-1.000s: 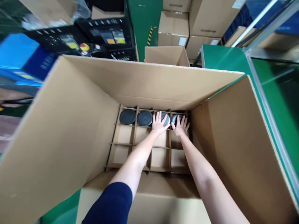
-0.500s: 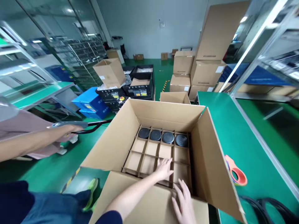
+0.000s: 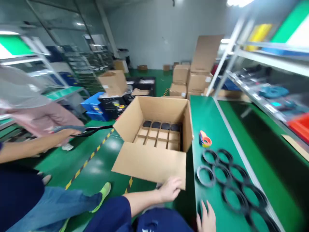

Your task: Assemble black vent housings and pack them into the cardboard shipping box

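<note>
An open cardboard carton (image 3: 149, 164) stands in front of me, its near flap folded outward. Inside is a cardboard divider grid, with dark round pieces (image 3: 165, 126) in the far row of cells. My left hand (image 3: 171, 190) is at the lower edge of the near flap, its fingers curled over that edge, a little blurred. Over the left edge of the green bench, my right hand (image 3: 207, 218) has its fingers apart and holds nothing visible. Several black rings (image 3: 221, 174) lie on the bench to its right, with one greyer ring (image 3: 205, 176) nearest the carton.
An orange tape dispenser (image 3: 205, 140) sits on the bench (image 3: 200, 109). At left a co-worker's hand (image 3: 71, 131) holds a black-and-grey handle; another person in pink trousers (image 3: 55, 119) stands beyond. Blue bins (image 3: 93, 103), black crates and stacked cartons (image 3: 180, 77) stand behind. Shelving (image 3: 256, 93) rises at right.
The view has pulled back and turned right, bringing the rings into sight. My left hand left the divider cells for the flap's edge; my right hand moved from the flap to the bench.
</note>
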Demonstrator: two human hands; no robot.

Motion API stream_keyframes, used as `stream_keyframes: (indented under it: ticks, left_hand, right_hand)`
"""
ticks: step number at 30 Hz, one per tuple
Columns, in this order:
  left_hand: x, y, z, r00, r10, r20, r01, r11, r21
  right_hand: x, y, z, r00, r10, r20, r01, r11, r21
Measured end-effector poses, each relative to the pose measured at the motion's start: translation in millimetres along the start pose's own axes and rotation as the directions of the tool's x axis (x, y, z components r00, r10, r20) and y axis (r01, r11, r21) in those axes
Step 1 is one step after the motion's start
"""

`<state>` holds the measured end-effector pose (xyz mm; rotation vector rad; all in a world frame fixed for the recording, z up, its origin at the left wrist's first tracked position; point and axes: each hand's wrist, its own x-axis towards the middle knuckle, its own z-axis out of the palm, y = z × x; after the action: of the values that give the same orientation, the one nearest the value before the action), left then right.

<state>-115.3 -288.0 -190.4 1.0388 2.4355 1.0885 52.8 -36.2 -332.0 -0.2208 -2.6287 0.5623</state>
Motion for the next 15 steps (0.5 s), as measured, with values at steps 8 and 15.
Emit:
stream_keyframes:
  ticks: [8,15]
  left_hand:
    - [0,47,19.2,0.949,-0.001,0.316,-0.013,0.999,0.042]
    - [48,31,33.8,0.878,0.097,0.469,-0.145,0.987,0.067]
  right_hand:
    - [-28,-39,-82,0.765,0.416,0.492,-0.339,0.909,-0.241]
    - [-9,-59,-80,0.743,0.514,0.429,-0.533,0.842,-0.084]
